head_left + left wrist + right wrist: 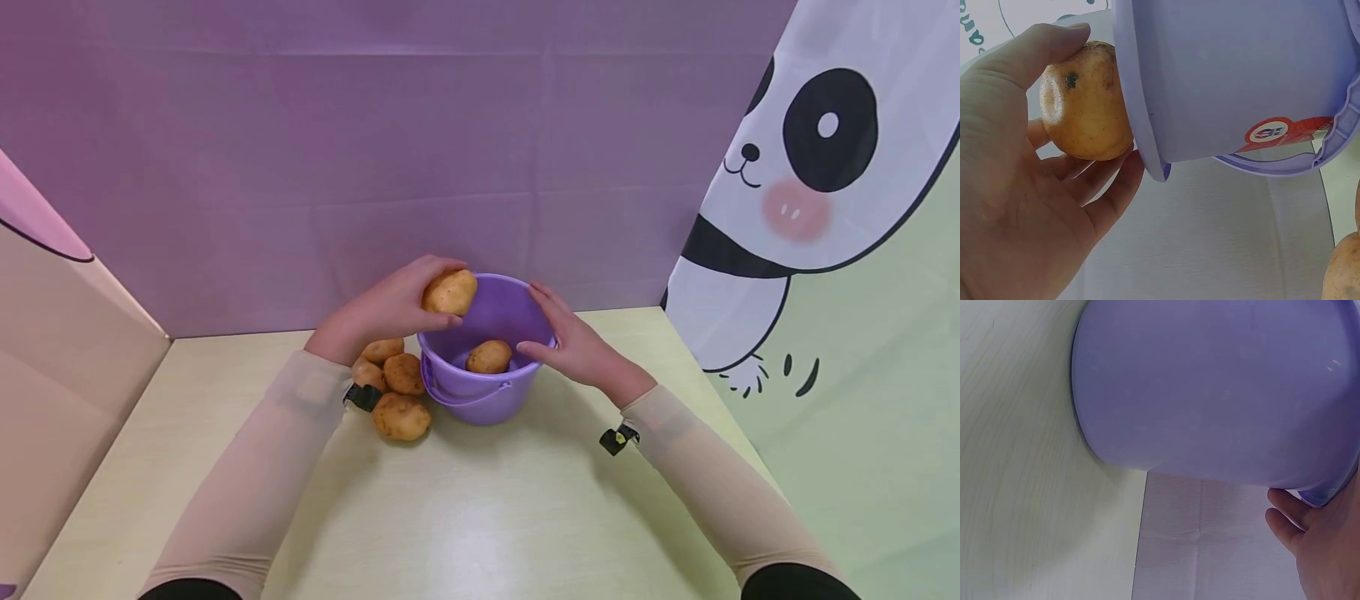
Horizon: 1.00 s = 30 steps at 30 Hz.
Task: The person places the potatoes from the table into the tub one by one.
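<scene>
A purple bucket (480,408) stands upright on the table, with one potato (489,357) lying inside. My left hand (405,300) grips another potato (450,292) at the bucket's left rim, thumb on one side and fingers on the other. In the left wrist view this held potato (1085,103) has a dark spot and overlaps the rim's edge. On the opposite side, my right hand (573,346) holds the rim, its thumb reaching over the opening. The right wrist view shows fingers (1285,528) of that hand at the bucket's outer side, below the rim.
Several loose potatoes (402,417) lie bunched on the table (480,517), left of the bucket. The bucket's handle (468,402) hangs down at its front. Behind the table rises a purple backdrop (420,150), with a panda print (795,158) at the right.
</scene>
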Motion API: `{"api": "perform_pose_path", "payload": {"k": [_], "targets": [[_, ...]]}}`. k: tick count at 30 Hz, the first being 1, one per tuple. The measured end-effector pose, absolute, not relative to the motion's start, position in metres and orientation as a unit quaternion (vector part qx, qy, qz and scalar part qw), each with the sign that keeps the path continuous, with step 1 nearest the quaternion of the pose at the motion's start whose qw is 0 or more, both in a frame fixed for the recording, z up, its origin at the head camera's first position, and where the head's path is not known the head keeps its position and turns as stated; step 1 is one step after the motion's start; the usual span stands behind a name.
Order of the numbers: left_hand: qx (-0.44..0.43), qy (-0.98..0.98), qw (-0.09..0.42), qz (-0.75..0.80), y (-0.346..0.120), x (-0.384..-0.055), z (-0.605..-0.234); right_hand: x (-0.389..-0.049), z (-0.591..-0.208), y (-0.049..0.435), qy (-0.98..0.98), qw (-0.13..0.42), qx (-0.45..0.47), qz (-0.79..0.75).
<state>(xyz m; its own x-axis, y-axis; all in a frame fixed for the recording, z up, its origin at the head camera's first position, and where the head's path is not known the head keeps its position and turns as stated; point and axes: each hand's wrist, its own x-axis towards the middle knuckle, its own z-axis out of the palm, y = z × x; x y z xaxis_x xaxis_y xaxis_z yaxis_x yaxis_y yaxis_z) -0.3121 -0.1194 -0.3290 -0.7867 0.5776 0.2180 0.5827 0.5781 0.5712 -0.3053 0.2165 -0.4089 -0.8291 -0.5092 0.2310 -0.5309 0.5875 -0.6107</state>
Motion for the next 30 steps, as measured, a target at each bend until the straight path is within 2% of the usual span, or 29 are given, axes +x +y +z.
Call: {"api": "perform_pose_path", "payload": {"k": [8,30], "targets": [[-0.340,-0.881,-0.022,-0.330,-0.1196,-0.3138,-0.3320,-0.3057,-0.4095,0.2157,-0.890,0.019,0.295,0.347],[-0.342,-0.884,-0.006,-0.319,-0.1249,-0.3087,-0.3343,-0.3025,-0.4080,0.2141,-0.890,0.018,0.295,0.348]]}}
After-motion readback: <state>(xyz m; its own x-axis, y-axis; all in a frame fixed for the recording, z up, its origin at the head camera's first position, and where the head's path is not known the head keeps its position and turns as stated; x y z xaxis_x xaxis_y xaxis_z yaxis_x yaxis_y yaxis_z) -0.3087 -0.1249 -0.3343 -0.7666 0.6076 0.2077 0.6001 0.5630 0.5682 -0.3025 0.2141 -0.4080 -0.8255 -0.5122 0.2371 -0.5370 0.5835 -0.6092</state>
